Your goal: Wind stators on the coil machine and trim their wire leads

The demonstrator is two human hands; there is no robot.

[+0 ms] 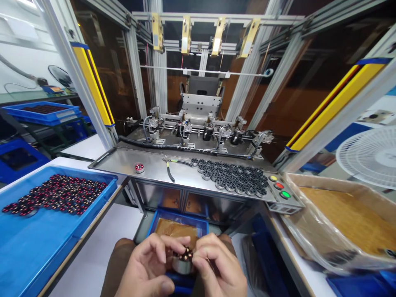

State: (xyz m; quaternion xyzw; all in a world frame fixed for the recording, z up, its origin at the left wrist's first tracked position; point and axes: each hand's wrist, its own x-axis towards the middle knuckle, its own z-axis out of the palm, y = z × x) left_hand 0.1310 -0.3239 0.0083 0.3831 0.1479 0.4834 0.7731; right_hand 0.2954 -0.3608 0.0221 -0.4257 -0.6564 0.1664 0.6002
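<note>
Low in the frame, my left hand and my right hand meet around a small round motor part with a silver ring and copper-wound coils. Both hands are closed on it, fingers curled in from each side. They hover over my lap, above a small blue bin with a brown liner. A loose pile of dark round parts lies on the steel shelf ahead. One single red-wound part sits alone on that shelf.
A large blue tray at left holds several red-wound coils. Cutters lie on the shelf. Yellow, red and green buttons sit at its right end. A plastic-lined cardboard box and a white fan stand right.
</note>
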